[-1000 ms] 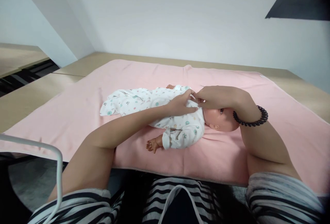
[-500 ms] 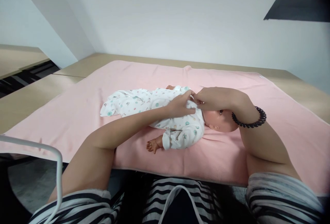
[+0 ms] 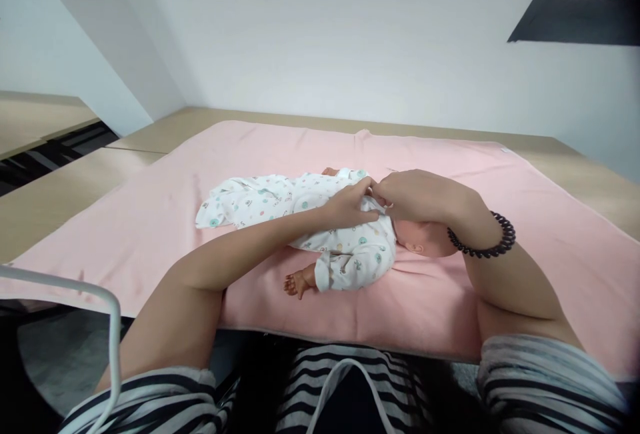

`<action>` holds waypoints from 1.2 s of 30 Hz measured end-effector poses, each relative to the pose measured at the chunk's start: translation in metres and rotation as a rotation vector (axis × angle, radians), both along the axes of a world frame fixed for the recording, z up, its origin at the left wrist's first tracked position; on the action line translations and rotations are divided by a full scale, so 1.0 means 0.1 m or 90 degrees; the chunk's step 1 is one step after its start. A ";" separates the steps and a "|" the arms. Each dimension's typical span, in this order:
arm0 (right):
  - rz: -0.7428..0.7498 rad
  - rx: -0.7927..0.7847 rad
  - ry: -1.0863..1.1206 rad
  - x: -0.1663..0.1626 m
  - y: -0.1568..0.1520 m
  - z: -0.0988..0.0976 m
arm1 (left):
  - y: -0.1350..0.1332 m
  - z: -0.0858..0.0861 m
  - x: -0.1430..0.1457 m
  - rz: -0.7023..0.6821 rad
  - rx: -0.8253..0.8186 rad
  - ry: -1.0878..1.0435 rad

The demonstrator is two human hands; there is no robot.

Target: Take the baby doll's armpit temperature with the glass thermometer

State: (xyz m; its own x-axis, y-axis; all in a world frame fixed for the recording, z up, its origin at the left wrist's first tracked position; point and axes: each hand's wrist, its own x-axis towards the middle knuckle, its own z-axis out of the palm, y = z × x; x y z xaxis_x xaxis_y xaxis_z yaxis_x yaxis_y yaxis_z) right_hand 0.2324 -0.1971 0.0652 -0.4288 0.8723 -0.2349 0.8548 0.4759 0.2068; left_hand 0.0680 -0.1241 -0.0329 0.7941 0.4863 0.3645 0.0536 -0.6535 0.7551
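A baby doll [image 3: 410, 237] lies on its back with its head to the right, one brown hand stretched towards me. It wears a white long-sleeved garment [image 3: 353, 267] printed with small coloured figures. My left hand [image 3: 353, 204] rests across the doll's chest, thumb and fingers closed on the garment near the neck. Right beside it, my right hand [image 3: 407, 194] bends over the doll's face, its fingertips pinched at the collar and meeting those of my left hand. My fingers cover whatever small part of the collar lies between them. Most of the doll's face is hidden.
Under the doll a pink blanket [image 3: 150, 241] covers much of a light wooden table [image 3: 55, 184]. A white wall [image 3: 340, 41] rises behind it. At the lower left, a white curved tube [image 3: 114, 327] comes close to my left arm. A dark-framed window [image 3: 555, 17] is at the upper right.
My right hand has shifted slightly left and tilted at the collar, covering the doll's eye that showed before. The left hand and the doll stay almost where they were.
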 end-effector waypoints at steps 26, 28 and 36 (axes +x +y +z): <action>-0.058 -0.096 0.095 0.05 0.07 0.02 | -0.03 0.00 0.01 0.007 -0.008 -0.007; -0.047 -0.071 0.075 0.04 0.08 0.00 | -0.03 0.00 0.01 0.013 -0.004 -0.012; -0.007 -0.050 0.042 0.04 0.11 -0.02 | -0.03 0.00 0.01 0.023 0.009 -0.010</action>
State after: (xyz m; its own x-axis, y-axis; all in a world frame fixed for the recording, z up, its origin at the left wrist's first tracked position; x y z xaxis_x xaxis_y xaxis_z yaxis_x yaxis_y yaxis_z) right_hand 0.2365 -0.1858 0.0636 -0.4364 0.8571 -0.2738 0.8706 0.4791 0.1119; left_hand 0.0689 -0.1269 -0.0328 0.7707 0.5089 0.3833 0.0654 -0.6616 0.7470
